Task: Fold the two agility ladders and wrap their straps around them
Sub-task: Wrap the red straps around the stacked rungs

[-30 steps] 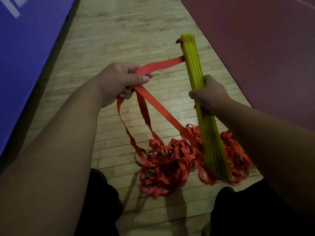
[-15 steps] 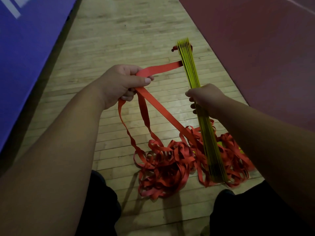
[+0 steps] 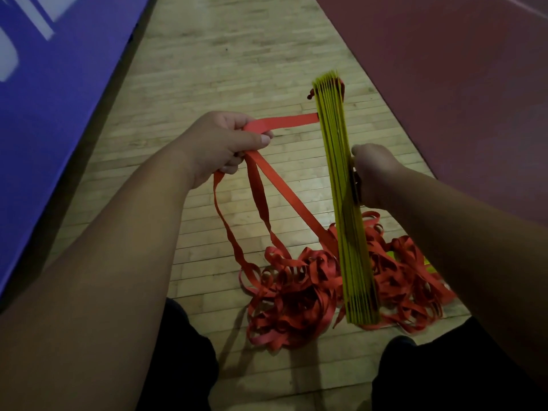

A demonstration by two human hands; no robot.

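Note:
A stack of yellow ladder rungs (image 3: 345, 203) stands on end on the wood floor, leaning away from me. My right hand (image 3: 375, 176) grips the stack at its middle from the right side. My left hand (image 3: 221, 146) is closed on a red strap (image 3: 284, 121) that runs taut from the hand to the upper part of the stack. More strap hangs from the hand in loops down to a tangled red heap (image 3: 299, 292) around the stack's base. Only this one ladder is in sight.
A blue mat (image 3: 50, 93) borders the wooden floor (image 3: 231, 63) on the left and a dark red mat (image 3: 462, 84) on the right. My dark-clothed knees (image 3: 178, 366) sit at the bottom of the view, either side of the heap.
The rung stack has turned in my right hand, which now holds it from the right side instead of over the top. My left hand keeps its hold on the strap.

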